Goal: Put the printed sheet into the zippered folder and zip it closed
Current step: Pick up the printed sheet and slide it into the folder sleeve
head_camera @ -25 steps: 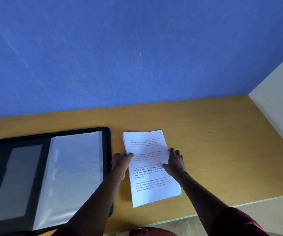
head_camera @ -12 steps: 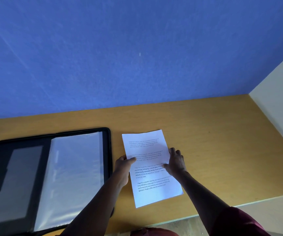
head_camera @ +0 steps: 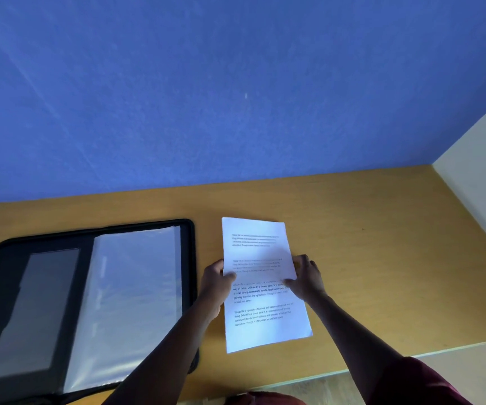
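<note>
Fingers of left hand (head_camera: pixel 215 283) and right hand (head_camera: pixel 306 277) hide behind the pinched printed sheet (head_camera: pixel 260 287).

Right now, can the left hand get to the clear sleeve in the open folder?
Probably yes. The left hand grips the sheet beside the folder, which lies open with its clear sleeve uncovered; nothing stands between them. It would carry or release the sheet first.
</note>
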Demonstrator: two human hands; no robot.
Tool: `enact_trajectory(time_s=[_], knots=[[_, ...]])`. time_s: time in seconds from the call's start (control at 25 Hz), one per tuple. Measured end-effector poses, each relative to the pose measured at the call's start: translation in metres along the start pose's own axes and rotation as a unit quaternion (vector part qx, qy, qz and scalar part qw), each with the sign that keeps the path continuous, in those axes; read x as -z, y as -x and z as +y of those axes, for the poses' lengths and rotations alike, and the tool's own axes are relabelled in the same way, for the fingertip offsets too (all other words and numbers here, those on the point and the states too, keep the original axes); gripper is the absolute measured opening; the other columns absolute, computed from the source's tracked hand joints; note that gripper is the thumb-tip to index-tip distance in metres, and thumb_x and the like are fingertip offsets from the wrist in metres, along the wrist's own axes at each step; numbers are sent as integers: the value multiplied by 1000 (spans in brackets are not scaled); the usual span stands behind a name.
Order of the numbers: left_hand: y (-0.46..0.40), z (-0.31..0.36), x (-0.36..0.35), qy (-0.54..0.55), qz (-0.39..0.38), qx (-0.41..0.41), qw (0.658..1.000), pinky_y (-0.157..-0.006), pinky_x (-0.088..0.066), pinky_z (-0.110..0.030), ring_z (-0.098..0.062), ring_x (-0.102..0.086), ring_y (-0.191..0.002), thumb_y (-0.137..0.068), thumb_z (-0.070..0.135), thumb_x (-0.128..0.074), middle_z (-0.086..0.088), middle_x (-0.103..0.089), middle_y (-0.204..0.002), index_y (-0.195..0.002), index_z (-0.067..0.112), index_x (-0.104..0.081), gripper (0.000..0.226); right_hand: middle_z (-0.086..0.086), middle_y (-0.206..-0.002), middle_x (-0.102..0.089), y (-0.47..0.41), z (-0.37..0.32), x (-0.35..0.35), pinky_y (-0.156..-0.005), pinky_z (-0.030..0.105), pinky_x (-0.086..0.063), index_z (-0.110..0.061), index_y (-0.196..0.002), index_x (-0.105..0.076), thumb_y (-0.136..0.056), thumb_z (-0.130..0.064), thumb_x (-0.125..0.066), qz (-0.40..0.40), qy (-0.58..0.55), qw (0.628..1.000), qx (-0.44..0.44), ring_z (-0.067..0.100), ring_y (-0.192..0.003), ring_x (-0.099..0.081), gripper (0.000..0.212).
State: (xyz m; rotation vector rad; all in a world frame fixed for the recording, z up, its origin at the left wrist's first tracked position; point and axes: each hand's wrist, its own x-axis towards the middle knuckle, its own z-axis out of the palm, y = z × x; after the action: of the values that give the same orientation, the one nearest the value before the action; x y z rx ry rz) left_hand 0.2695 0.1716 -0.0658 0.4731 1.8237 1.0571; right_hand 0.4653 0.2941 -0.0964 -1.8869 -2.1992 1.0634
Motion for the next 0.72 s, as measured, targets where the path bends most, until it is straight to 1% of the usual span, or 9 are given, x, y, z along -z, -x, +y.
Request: enact_trajectory(time_s=[0.08, 0.16, 0.2, 0.24, 0.32, 0.36, 0.44, 0.56, 0.72], knots=[[3, 10, 8, -27, -15, -49, 998, -69, -55, -20, -7, -70, -86, -95, 10, -57, 15, -73, -96, -107, 25, -68, 22, 5, -104, -66, -3, -2, 4, -75, 33, -50, -9, -113, -59, -73, -18, -82, -3, -114, 993, -40, 24, -94, -62, 47], [4, 20, 18, -39, -26, -93, 995, -67, -56, -19, -7, -72, -85, -95, 12, -57, 16, -75, -93, -104, 28, -69, 22, 7, -89, -67, -6, -7, 12, -62, 31, -47, -5, -100, -64, -76, -14, -82, -46, -264, 961, -71, 21, -71, -59, 31], [5, 26, 23, -40, -27, -110, 993, -69, -57, -21, -7, -72, -85, -95, 12, -57, 16, -75, -93, -102, 30, -69, 23, 11, -89, -67, -6, -10, 16, -64, 33, -47, -3, -99, -65, -79, -11, -80, -70, -329, 939, -74, 22, -71, -59, 26], [5, 31, 28, -40, -24, -126, 991, -73, -57, -23, -7, -72, -88, -96, 12, -56, 15, -75, -95, -103, 31, -68, 24, 15, -94, -68, -7, -15, 21, -70, 38, -50, -1, -100, -64, -81, -7, -77, -82, -381, 918, -69, 24, -77, -61, 24], [7, 42, 37, -46, -2, -166, 985, -79, -53, -19, 0, -69, -93, -97, 12, -55, 16, -73, -103, -114, 27, -67, 25, 19, -103, -71, -6, -31, 31, -84, 48, -53, 1, -104, -64, -84, -1, -72, -73, -448, 891, -31, 29, -89, -65, 21], [8, 47, 41, -49, 17, -188, 981, -79, -51, -15, 4, -67, -96, -98, 12, -54, 17, -71, -106, -118, 24, -65, 26, 17, -103, -72, -5, -42, 35, -86, 49, -54, 0, -105, -64, -85, 2, -70, -61, -465, 883, -2, 29, -90, -66, 21], [11, 55, 46, -38, 66, -218, 973, -80, -48, -13, 7, -64, -98, -98, 13, -54, 15, -69, -109, -121, 22, -63, 26, 11, -99, -74, -2, -61, 43, -80, 42, -55, -3, -104, -65, -86, 5, -68, -40, -481, 874, 58, 24, -88, -68, 20], [16, 59, 50, -14, 120, -231, 965, -83, -52, -23, -1, -65, -102, -98, 15, -53, 9, -70, -114, -123, 17, -61, 26, 4, -98, -76, 2, -78, 47, -75, 28, -57, -9, -104, -66, -85, 5, -67, -21, -474, 873, 111, 15, -85, -70, 23], [19, 45, 53, -27, 134, -226, 965, -83, -56, -41, -19, -67, -97, -98, 14, -53, -1, -71, -113, -122, 15, -62, 26, -2, -97, -76, 13, -75, 36, -71, 23, -56, -16, -106, -67, -86, 3, -67, -7, -428, 895, 124, 10, -83, -69, 27]])
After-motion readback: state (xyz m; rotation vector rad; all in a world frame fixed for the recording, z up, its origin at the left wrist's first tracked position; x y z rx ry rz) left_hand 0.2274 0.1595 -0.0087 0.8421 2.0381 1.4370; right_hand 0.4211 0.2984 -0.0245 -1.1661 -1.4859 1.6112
